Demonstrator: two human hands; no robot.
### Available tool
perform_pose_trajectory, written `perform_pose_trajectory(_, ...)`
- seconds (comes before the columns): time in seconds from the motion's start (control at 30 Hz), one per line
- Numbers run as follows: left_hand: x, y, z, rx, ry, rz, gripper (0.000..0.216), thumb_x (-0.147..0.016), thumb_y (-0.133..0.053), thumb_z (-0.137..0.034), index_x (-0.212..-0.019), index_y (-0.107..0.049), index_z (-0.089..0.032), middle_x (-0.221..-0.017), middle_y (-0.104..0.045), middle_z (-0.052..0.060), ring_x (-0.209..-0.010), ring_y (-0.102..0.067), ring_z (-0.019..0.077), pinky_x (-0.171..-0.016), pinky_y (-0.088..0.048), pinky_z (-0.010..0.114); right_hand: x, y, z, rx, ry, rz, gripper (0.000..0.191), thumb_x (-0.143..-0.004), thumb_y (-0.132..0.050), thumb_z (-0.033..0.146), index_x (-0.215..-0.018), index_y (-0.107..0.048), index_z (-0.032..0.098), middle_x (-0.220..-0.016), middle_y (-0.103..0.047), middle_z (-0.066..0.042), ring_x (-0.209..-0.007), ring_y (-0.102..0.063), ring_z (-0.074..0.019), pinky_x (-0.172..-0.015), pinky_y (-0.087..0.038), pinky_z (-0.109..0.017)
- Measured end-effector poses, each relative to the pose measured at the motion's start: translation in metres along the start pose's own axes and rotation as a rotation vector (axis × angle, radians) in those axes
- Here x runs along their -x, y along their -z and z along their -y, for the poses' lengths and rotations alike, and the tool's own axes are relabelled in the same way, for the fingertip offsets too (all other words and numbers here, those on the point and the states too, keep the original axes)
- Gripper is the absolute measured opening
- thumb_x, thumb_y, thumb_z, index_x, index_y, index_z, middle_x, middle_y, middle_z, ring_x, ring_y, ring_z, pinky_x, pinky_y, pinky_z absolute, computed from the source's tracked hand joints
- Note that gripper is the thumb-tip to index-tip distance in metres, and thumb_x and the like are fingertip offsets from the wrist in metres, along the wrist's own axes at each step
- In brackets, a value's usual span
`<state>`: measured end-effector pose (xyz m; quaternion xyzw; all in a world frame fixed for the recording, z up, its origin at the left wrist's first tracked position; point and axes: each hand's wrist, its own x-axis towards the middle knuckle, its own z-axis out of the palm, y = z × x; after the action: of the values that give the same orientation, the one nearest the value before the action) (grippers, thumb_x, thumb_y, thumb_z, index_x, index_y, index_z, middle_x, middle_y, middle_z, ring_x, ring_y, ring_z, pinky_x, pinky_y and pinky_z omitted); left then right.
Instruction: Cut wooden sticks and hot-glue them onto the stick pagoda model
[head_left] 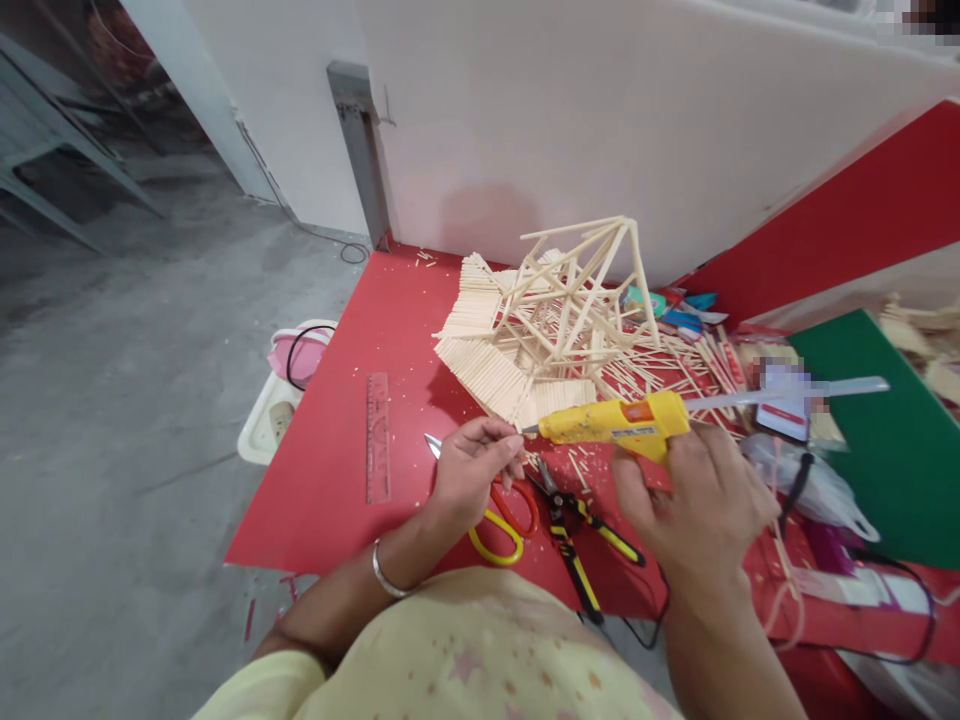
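Observation:
My right hand [709, 500] is wrapped round the handle of a yellow hot glue gun [600, 422], with a long clear glue stick [787, 392] jutting from its back. The gun's nozzle points left, right by the fingertips of my left hand [480, 465]. Those fingers are pinched together; whatever they hold is too small to make out. Just beyond them stands a model of wooden sticks [495, 375], with slatted panels and an open frame [589, 270]. Under and beside my left hand lie scissors [499, 540] with red and yellow handles. Black-and-yellow pliers [566, 535] rest to their right.
A clear ruler [377, 440] lies on the red tabletop [315, 490]. Loose sticks [652, 370], a phone [784, 400] and a plastic bag [817, 490] are at the right, beside a green board [892, 430]. A white wall [525, 120] rises behind. A pink-and-white container [300, 350] sits left of the table.

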<state>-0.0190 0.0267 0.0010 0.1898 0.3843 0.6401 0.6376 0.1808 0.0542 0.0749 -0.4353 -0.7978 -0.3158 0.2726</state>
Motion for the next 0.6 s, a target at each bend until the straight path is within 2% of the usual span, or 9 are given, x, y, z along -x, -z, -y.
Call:
perform_pose_trajectory(0.43,-0.0021,0.0016,0.0029,0.020,-0.030,0.026,0.024,-0.073,-0.083,-0.030,-0.079,-0.066,-0.015,-0.063,-0.068,0.000,-0.047,-0.059,0.0086,-0.039,-0.042,0.016,0.0013,0.0008,0.0004,-0.034,-0.011,0.010,0.026,-0.077,-0.073,0.029,-0.094,-0.059,0.014,-0.087,-0.068,-0.011,-0.072,-0.062,-0.0200,-0.062,-0.045,-0.029)
perform_pose_trajectory(0.6,-0.0018,0.0041,0.0036,0.039,-0.035,0.051,0.021,-0.079,-0.079,-0.031,-0.079,-0.066,-0.015,-0.067,-0.069,0.001,-0.049,-0.060,0.0087,-0.041,-0.043,0.017,0.0039,0.0001,-0.0006,-0.034,-0.012,0.007,0.027,-0.077,-0.073,0.030,-0.095,-0.058,0.015,-0.089,-0.068,-0.010,-0.073,-0.062,-0.0197,-0.062,-0.043,-0.029)
